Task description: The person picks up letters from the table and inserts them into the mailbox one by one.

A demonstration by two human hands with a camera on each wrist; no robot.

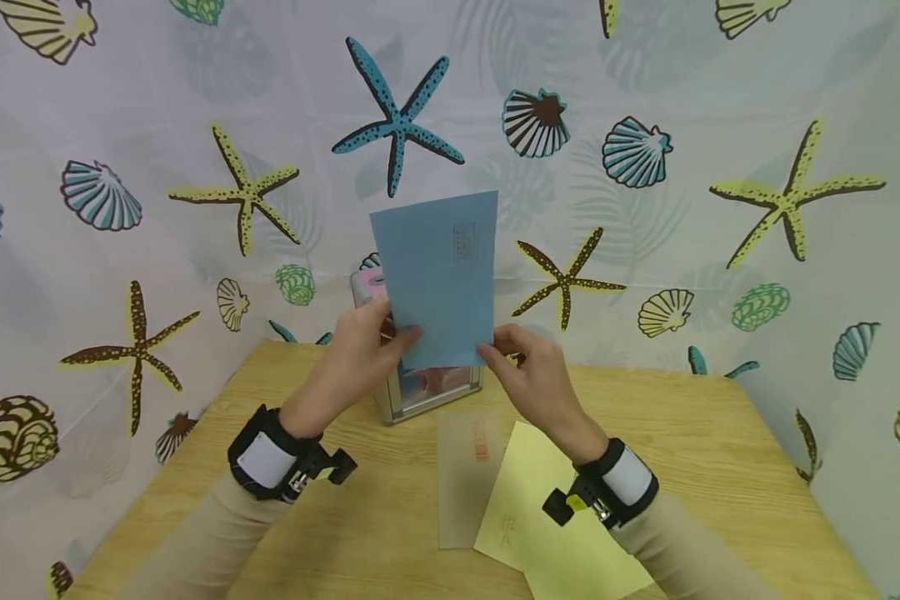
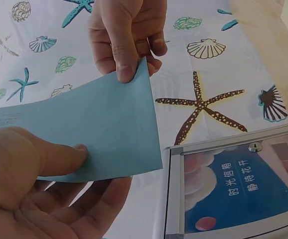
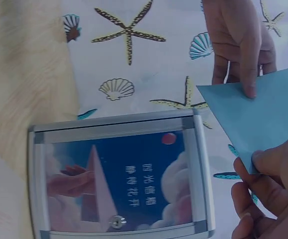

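Observation:
A light blue envelope [image 1: 442, 283] is held upright in the air in front of the box, small printed lines near its upper right corner. My left hand [image 1: 356, 350] pinches its lower left edge, thumb on the near face. At the lower right corner, my right hand [image 1: 534, 383] pinches it between thumb and fingers. Behind the envelope stands a metal-framed letter box [image 3: 119, 174] with a picture front, white writing and a small lock [image 3: 117, 222]. In the head view the envelope hides much of this box.
On the wooden table [image 1: 345, 517] lie a pale tan envelope [image 1: 461, 492] and, overlapping beside it, yellow envelopes [image 1: 532, 483] partly under my right forearm. A white curtain [image 1: 480, 50] printed with starfish and shells hangs behind and along the sides.

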